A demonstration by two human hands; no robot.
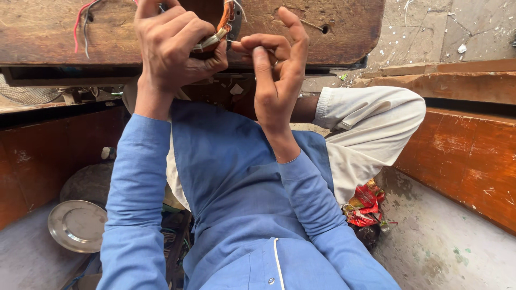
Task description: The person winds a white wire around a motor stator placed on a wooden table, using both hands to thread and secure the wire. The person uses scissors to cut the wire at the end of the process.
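Down low on a dusty grey floor, with brown wooden boards on both sides. Up ahead, an old scratched wooden bench.

Right in front of the bench edge, near its middle: a coil of orange-brown wire with pale tape on it. Held up in the air, not resting on the bench.

Left hand: closed around the coil, fingers curled tight over it, thumb under. Mostly hides the coil.

Right hand: just beside the coil, touching its side. Thumb and first fingers pinched together at the tips, the other fingers bent and lifted a little. Maybe nipping a thin wire end there. Too small to tell for sure.

On the bench top, off toward the left end: some loose red and white wires.

Below the bench, on the left: a round metal plate on the floor. Below the bench, on the right: a bent knee in pale cloth, and a crumpled red wrapper under it.

Step in hand, by the look of it: fiddling with one small wire end at the side of the coil. Seems to be in the middle of the work, not at the end.

Next move calls for a steady hold with the left hand and a soft, careful pinch with the right. No hard tugging, or the thin wire could snap or slip.
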